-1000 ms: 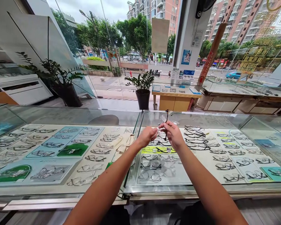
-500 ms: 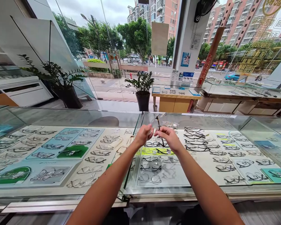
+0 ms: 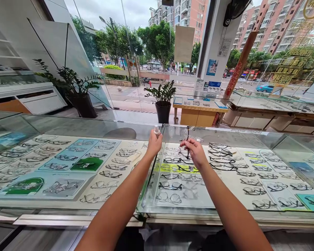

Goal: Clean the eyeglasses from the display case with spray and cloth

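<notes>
My left hand point(image 3: 154, 143) is closed round a small spray bottle point(image 3: 157, 130); only its whitish nozzle end shows above my fingers. To the right, my right hand point(image 3: 195, 152) pinches a pair of eyeglasses point(image 3: 188, 133). The dark-rimmed frame is turned on its side, one lens up and the other partly behind my fingers. Both hands are held above the glass counter point(image 3: 170, 209), a short gap between them. Under the glass, rows of spectacle frames point(image 3: 170, 185) lie on a pale board, some near a yellow strip.
A second glass showcase point(image 3: 99, 205) with eyeglasses on blue and green trays adjoins on the left. Beyond the counters stand a potted plant point(image 3: 163, 104), a larger potted plant point(image 3: 83, 101) and a wooden display table point(image 3: 199, 115). Large windows face the street.
My hands have drawn apart: the left moved left with the bottle, whose nozzle now shows, and the right moved right with the eyeglasses. The view has shifted slightly.
</notes>
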`<state>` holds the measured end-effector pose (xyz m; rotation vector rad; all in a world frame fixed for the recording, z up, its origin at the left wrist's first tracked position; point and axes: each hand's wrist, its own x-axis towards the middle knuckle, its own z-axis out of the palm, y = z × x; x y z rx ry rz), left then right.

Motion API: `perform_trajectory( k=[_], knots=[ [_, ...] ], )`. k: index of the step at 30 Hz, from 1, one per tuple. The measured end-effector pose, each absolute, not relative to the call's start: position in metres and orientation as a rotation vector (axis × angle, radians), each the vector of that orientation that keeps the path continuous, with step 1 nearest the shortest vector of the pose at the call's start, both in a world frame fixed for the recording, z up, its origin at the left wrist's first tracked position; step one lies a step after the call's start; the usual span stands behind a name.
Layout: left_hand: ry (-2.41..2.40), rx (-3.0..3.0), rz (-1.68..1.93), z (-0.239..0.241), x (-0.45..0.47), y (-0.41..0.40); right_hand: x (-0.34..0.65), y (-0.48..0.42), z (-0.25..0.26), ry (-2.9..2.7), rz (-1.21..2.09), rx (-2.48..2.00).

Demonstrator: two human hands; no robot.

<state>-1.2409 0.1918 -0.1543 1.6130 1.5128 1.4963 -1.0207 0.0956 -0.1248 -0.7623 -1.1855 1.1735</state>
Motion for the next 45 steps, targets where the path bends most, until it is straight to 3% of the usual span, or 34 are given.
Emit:
perform_trajectory(
  k=[6, 17, 19, 23, 25, 27, 31, 35, 39, 45],
  knots=[
    [2.003, 1.497, 1.305, -0.157, -1.272, 0.201, -1.02, 0.097, -0.127, -1.17, 1.178, -0.773],
    [2.075, 1.413, 1.196, -0.164, -1.274, 0.202, -1.018, 0.102, -0.132, -1.177, 1.173, -0.793],
    [2.147, 1.366, 1.294, -0.158, -1.269, 0.197, -1.018, 0.103, -0.133, -1.184, 1.168, -0.796],
    [2.314, 1.377, 1.821, -0.129, -1.262, 0.179, -1.017, 0.104, -0.134, -1.18, 1.164, -0.802],
    [2.292, 1.526, 1.845, -0.112, -1.263, 0.169, -1.016, 0.105, -0.135, -1.178, 1.165, -0.802],
    [2.275, 1.731, 1.468, -0.098, -1.267, 0.16, -1.016, 0.105, -0.135, -1.174, 1.169, -0.801],
    [2.237, 1.92, 0.373, -0.094, -1.279, 0.143, -1.015, 0.107, -0.136, -1.165, 1.17, -0.795],
    [2.207, 1.901, 0.138, -0.109, -1.289, 0.127, -1.016, 0.107, -0.135, -1.146, 1.182, -0.783],
    [2.087, 1.915, 0.237, -0.113, -1.298, 0.116, -1.016, 0.108, -0.134, -1.147, 1.183, -0.776],
    [1.876, 1.856, 0.788, -0.089, -1.311, 0.111, -1.017, 0.106, -0.132, -1.167, 1.179, -0.759]
  ],
)
